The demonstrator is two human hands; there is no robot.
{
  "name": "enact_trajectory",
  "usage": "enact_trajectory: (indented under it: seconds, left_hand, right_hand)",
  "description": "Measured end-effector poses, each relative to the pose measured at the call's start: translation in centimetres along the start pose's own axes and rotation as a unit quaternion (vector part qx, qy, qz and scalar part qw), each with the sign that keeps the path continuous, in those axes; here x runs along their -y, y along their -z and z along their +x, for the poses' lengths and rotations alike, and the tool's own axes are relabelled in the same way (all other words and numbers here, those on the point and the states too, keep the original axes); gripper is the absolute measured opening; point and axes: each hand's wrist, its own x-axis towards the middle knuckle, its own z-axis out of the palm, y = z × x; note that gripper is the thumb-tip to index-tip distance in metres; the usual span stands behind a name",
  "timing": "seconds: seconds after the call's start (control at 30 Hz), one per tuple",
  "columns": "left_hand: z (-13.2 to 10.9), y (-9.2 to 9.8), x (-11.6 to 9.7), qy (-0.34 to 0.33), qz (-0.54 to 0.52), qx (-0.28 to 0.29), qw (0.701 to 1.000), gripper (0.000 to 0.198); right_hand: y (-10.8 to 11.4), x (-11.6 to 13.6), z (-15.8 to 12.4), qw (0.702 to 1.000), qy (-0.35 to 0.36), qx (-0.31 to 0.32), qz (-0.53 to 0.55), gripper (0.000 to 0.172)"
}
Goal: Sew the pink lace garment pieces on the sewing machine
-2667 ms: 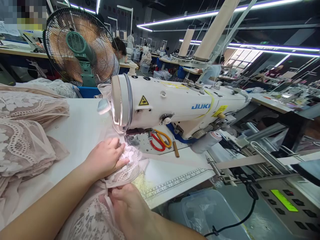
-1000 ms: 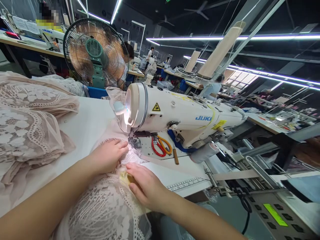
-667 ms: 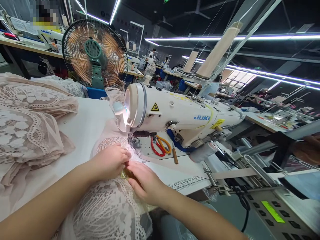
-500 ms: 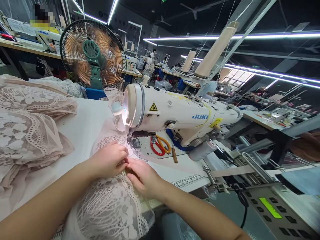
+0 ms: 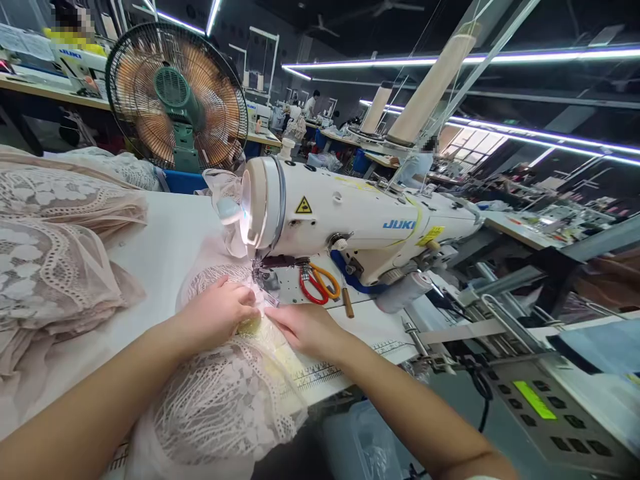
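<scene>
Pale pink lace fabric runs from the table's front edge up beneath the needle area of a white sewing machine. My left hand lies on the lace just left of the presser foot, its fingers closed and pinching the cloth's edge. To its right, my right hand grips the same edge between thumb and forefinger, close in front of the needle. The fingertips of both hands are a small gap apart. The needle itself is too small to make out.
Red-handled scissors and a wooden-handled tool lie under the machine arm. Heaped lace pieces cover the table's left. A thread cone stands right, above a control panel. Behind is a large fan.
My right hand has moved right, away from my left, opening a gap between the fingertips. More of the printed ruler strip shows beneath my right wrist. The view has shifted slightly.
</scene>
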Motion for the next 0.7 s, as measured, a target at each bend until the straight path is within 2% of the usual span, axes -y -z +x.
enact_trajectory:
  seconds: [0.13, 0.3, 0.47, 0.7]
  left_hand:
    - [-0.1, -0.2, -0.2, -0.009, 0.025, -0.012, 1.0, 0.039]
    - [0.0, -0.2, -0.3, -0.022, 0.029, 0.009, 0.999, 0.039]
    - [0.2, -0.6, 0.5, 0.0, 0.031, 0.004, 1.0, 0.045]
    - [0.3, -0.8, 1.6, 0.018, 0.045, 0.019, 0.999, 0.051]
  right_hand:
    - [-0.1, 0.1, 0.0, 1.0, 0.01, 0.01, -0.028, 0.017]
    - [-0.2, 0.3, 0.1, 0.999, -0.003, 0.013, -0.048, 0.019]
    - [0.3, 0.8, 1.0, 0.996, -0.044, 0.035, -0.066, 0.028]
    - [0.0, 1.6, 1.3, 0.993, -0.073, 0.03, -0.083, 0.041]
